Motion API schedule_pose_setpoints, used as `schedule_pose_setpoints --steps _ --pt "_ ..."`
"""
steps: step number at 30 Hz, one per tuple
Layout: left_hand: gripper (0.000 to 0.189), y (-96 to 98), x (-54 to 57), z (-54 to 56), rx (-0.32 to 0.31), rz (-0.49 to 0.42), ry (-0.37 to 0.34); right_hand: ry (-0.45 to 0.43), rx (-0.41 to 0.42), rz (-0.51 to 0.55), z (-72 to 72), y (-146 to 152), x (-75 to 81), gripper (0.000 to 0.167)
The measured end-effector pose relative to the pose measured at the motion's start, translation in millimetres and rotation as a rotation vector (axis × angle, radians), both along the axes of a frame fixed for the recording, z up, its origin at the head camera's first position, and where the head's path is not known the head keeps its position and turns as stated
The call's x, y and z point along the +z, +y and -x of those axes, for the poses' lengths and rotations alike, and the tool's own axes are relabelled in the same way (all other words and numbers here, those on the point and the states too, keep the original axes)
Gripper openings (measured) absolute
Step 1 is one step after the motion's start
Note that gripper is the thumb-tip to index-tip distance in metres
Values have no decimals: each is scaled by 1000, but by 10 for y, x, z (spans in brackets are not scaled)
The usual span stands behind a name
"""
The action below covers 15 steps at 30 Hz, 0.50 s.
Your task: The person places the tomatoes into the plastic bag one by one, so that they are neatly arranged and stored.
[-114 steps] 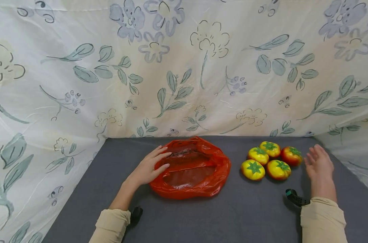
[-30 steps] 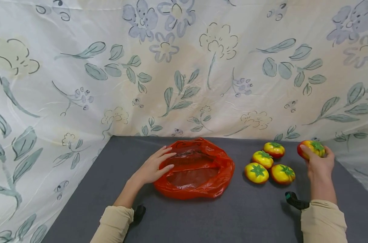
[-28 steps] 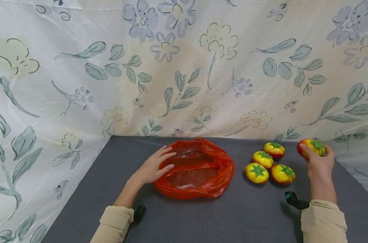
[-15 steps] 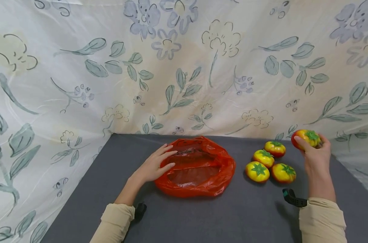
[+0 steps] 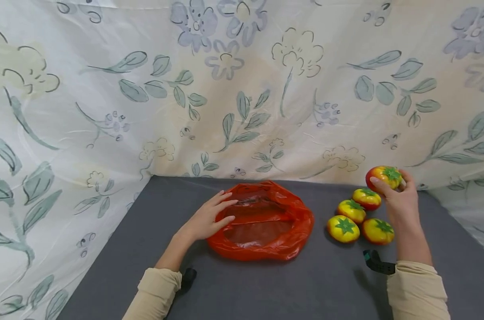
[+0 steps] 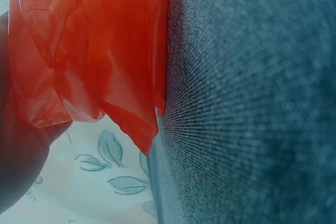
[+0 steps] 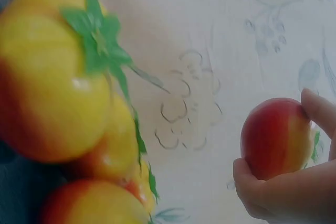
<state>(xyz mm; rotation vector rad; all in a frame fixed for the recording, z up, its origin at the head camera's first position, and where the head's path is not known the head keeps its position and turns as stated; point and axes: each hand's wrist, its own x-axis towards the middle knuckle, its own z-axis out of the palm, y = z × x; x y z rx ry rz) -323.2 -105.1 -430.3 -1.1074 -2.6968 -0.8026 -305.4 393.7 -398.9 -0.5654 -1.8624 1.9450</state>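
Note:
A red plastic bag [image 5: 262,252] sits on the table with its mouth spread wide and facing up. Against its left rim lies my left hand [image 5: 205,218], fingers spread and fairly straight. In the left wrist view the bag's crinkled side [image 6: 100,51] covers part of that hand. My right hand [image 5: 402,204] grips a red-and-yellow tomato [image 5: 382,176] with a green leafy top, raised above the table. The right wrist view shows thumb and fingers around this tomato [image 7: 273,137]. Several similar tomatoes [image 5: 343,229] rest close together on the table, left of and below the right hand.
A dark grey cloth [image 5: 266,293] covers the table. Behind and beside it hangs a pale floral curtain [image 5: 298,111], meeting the table's back edge. Black wrist straps [image 5: 378,263] sit below both hands.
My right hand has picked up one tomato from the right of the group, raised it, and moved it left over the others. The left hand stays at the bag's rim.

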Motion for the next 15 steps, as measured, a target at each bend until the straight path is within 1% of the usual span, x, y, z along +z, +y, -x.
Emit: schedule_pose_setpoints --steps 3,5,6,9,11,13,15 --pt "50 1 -11 10 1 4 -4 -31 16 -88 217 141 -234 113" --pt "51 -1 -16 15 -2 2 -1 -45 35 -108 177 -28 -158 109" --pt "51 -2 -17 17 -1 3 -1 -56 46 -119 142 -134 -95 106" --pt "51 -5 -17 18 -2 3 6 -65 83 -101 17 -487 126 101" --pt "51 -4 -13 13 2 8 4 -71 107 -102 -51 -689 246 100" --pt "51 -3 -8 7 2 12 3 -74 127 -98 -79 -843 326 99" --pt "51 -2 -2 3 -2 11 3 -57 147 -82 -80 -953 369 98"
